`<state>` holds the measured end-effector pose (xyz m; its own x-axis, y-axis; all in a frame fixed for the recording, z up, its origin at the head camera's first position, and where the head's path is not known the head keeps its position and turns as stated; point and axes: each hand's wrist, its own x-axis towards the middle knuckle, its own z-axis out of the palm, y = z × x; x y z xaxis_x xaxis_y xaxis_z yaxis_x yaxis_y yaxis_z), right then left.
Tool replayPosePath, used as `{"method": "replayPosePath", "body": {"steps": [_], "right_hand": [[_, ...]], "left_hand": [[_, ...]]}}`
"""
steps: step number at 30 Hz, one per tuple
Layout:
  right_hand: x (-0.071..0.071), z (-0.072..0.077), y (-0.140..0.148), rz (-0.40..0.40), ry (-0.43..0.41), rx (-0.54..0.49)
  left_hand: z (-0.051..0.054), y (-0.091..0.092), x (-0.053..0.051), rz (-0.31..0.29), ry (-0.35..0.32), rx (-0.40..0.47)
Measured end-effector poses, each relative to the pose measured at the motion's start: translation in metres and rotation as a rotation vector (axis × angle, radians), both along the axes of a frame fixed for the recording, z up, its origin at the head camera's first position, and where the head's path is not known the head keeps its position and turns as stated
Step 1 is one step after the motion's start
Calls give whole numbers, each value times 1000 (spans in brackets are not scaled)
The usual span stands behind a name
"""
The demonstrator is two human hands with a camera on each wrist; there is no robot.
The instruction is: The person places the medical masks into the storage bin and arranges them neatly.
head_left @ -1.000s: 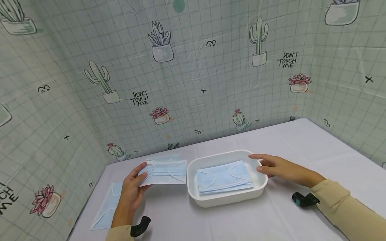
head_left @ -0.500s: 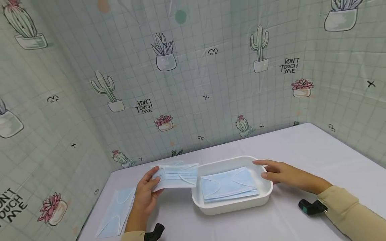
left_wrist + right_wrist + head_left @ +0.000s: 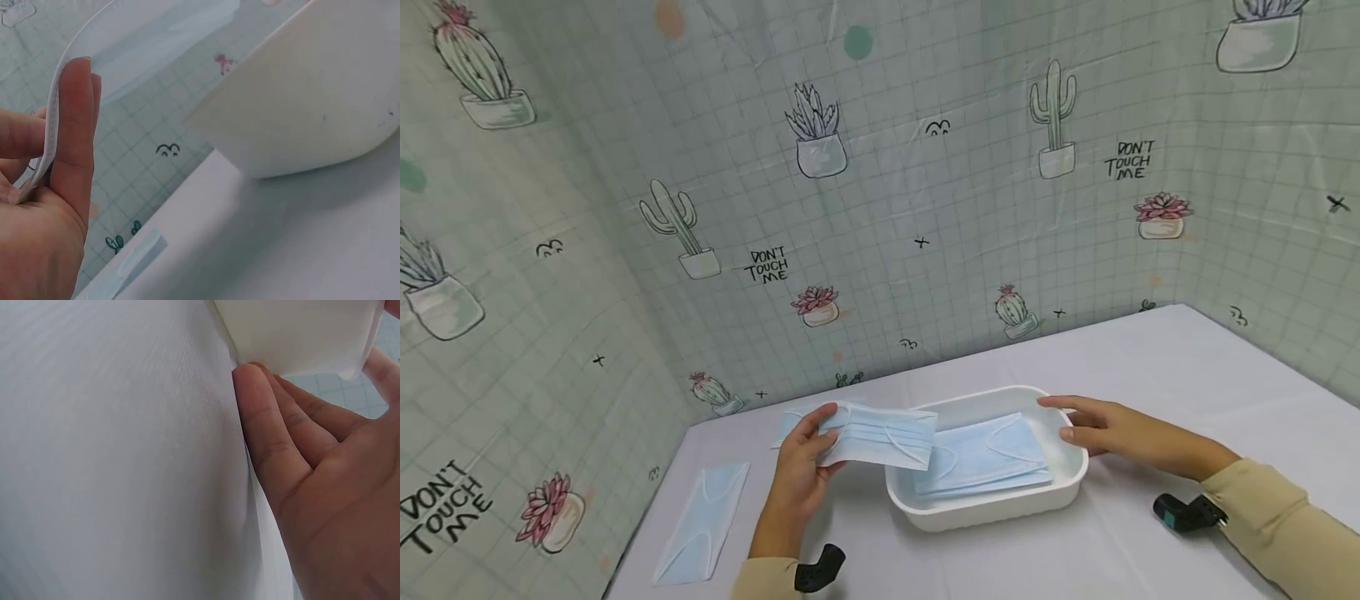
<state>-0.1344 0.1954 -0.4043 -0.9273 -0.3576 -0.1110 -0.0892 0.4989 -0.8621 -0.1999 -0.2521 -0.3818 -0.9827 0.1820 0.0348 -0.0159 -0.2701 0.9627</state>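
In the head view my left hand point(image 3: 801, 479) pinches a pleated blue face mask point(image 3: 880, 433) by its left end. The mask is held level, its free end above the left rim of a white plastic tub point(image 3: 985, 517). In the left wrist view the mask's white edge passes between thumb and fingers point(image 3: 74, 125). Inside the tub lies a small stack of blue masks point(image 3: 992, 458). My right hand point(image 3: 1120, 433) holds the tub's right end, with thumb and a finger over the rim and the other fingers point(image 3: 269, 419) low along its outside.
Another blue mask point(image 3: 703, 525) lies flat on the white-covered table point(image 3: 985, 571) at the left. Behind my left hand is a further mask point(image 3: 786, 423), partly hidden. A cactus-patterned cloth point(image 3: 880, 200) hangs at the back and along the sides.
My left hand has carried the mask rightward, from beside the tub to over its left rim. My right hand has stayed at the tub's right end. The head view has shifted slightly.
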Motion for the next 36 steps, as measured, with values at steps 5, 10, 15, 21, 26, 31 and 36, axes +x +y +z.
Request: {"method": "replayPosePath", "body": {"steps": [5,10,15,21,26,31,36], "right_hand": [[-4,3,2,10,-7,6],[-5,6,3,17,1,11],[-3,10,8,2,7,27],[0,10,11,-5,-7,15],[2,6,5,-9,-8,4],[0,3,-3,3,-1,-11],[0,0,-3,-4,2,0]], "left_hand": [[0,8,0,6,24,2],[5,17,-3,44,39,32],[10,28,-7,41,45,54],[14,40,-10,36,46,90],[15,44,-9,53,13,120],[19,41,-6,21,13,126],[24,43,-6,-56,65,64]]}}
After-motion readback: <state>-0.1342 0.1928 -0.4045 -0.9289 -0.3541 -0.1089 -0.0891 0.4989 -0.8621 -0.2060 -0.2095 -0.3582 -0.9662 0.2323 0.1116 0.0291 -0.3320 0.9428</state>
